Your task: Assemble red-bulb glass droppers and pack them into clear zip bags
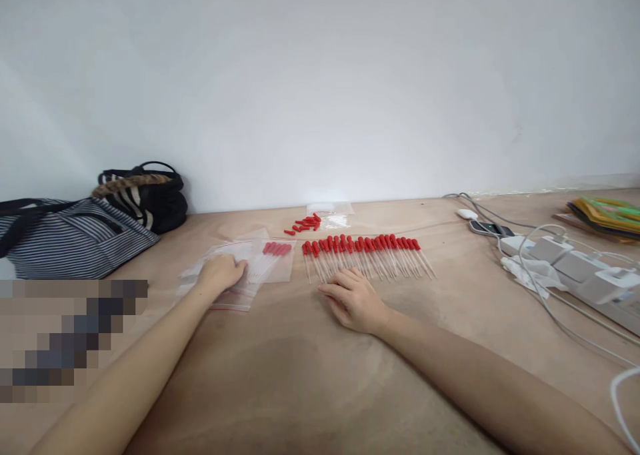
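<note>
My left hand [223,273] rests on a pile of clear zip bags [235,302] at the left, its fingers curled in; whether they pinch a bag is too small to tell. Beside it lies a bag holding several red-topped droppers [277,249]. My right hand [354,302] lies on the table just in front of a long row of clear droppers with red bulbs [370,244], its fingers bent, their tips near the tubes at the row's left part. Behind the bags are loose red bulbs [306,224] and a clear bag of thin tubes [336,220].
A striped bag [85,238] and a black bag [160,198] stand at the left. On the right are white chargers on a power strip [580,268], cables, a small black device [491,228] and yellow packets [607,215]. A white wall [320,95] rises behind the table.
</note>
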Available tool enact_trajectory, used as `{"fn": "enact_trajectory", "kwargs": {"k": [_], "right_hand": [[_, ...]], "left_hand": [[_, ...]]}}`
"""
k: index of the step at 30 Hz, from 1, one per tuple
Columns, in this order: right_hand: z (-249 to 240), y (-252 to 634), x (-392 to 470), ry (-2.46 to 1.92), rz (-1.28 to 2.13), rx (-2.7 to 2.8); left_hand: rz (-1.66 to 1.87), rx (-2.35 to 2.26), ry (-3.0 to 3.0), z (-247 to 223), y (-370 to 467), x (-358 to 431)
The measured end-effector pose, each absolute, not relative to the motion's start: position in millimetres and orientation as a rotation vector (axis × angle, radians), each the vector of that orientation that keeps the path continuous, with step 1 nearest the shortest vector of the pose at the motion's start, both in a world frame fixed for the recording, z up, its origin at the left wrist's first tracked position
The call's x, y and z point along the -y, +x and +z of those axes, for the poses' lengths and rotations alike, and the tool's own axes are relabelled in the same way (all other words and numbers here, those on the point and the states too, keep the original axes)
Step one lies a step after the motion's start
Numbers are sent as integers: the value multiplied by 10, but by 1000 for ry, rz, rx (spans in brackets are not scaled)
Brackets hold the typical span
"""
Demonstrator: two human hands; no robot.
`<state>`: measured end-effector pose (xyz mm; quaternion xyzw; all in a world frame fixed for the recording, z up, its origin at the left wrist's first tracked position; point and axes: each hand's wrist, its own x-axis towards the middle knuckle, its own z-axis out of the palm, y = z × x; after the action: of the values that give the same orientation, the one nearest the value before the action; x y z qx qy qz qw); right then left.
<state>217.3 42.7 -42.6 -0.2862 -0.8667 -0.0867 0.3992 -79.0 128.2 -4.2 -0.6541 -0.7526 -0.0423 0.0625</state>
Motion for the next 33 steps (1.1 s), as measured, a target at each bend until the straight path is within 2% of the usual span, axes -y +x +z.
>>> {"fn": "enact_trajectory", "kwargs": {"k": [6,10,13,16,18,25,28,33], "right_hand": [[-436,2200,-421,-838,-231,2140],[-422,2235,-440,-989,-259,2028],[-414,2309,-490,-1104,-254,1933],[-407,2392,-554,-1184,-204,1870],[-392,2420,-572,-1220,-155,1853],[-285,2409,-349,-1157,43,2131],[-284,2476,-267,-1140,117,2228],[-316,2568,-267,-977,309,2335]], "left_hand": [[-137,2198,-1920,79,-708,-1244],[-301,2000,-2042,171,-555,-953],[-602,1209,-2670,30,-370,-616],[-501,794,-3029,-123,-217,-324],[-379,846,-3107,-137,-139,-198],[-99,1451,-3039,11,237,-70],[-89,1624,-3016,-39,386,-40],[-150,1627,-3079,-92,446,-10]]}}
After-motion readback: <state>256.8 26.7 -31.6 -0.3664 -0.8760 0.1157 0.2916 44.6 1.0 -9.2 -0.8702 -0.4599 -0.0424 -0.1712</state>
